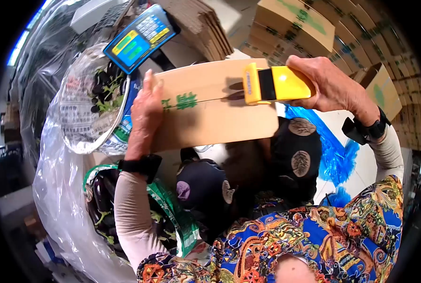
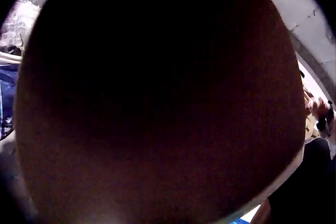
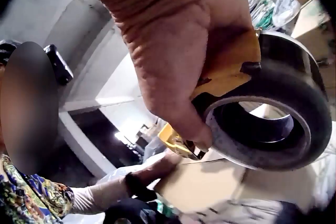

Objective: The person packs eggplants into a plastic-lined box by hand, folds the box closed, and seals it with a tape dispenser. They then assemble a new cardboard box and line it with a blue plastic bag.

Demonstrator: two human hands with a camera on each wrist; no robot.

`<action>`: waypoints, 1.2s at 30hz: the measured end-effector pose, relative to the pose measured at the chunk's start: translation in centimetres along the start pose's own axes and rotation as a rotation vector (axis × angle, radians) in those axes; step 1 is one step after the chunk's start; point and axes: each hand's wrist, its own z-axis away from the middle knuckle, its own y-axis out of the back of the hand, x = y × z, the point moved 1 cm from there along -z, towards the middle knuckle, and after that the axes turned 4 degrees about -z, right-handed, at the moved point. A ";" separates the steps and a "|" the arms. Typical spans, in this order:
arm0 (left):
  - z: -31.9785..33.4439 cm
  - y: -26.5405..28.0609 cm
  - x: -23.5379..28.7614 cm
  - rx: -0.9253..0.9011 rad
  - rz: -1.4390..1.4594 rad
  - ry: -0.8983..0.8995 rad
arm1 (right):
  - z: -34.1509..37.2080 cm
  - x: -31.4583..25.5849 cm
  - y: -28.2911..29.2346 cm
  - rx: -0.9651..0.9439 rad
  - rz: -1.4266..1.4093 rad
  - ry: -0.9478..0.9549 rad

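Note:
A cardboard box (image 1: 205, 118) with green print and a lengthwise seam lies across the middle of the head view, in front of the person's knees. At its left end is my left hand (image 1: 146, 111), fingers extended against the cardboard. My right hand (image 1: 330, 80) grips a yellow tape dispenser (image 1: 293, 85), whose front end sits over the seam near the box's right end. The right wrist view shows a large dark tape roll (image 3: 315, 98) in the dispenser, close by the thumb. A dark, close surface (image 2: 163, 140) fills most of the left wrist view and hides that hand's work.
A blue scale display (image 1: 139, 40) stands behind the box. A lined basket (image 1: 66, 127) and a green-edged bag (image 1: 184, 231), both with eggplants, sit to the left. Flattened cardboard (image 1: 205, 28) and boxes (image 1: 290, 23) stand at the back; blue plastic (image 1: 333, 155) lies on the right.

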 end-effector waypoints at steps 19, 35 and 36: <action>1.1 2.5 1.2 0.054 0.080 -0.024 | 5.9 6.9 -5.5 0.125 -0.209 -0.088; 1.2 3.4 1.9 0.007 0.027 -0.012 | 14.3 13.7 -13.9 0.145 -0.350 -0.322; 1.3 3.6 2.1 0.002 0.037 0.013 | 14.4 13.7 -13.9 0.143 -0.367 -0.352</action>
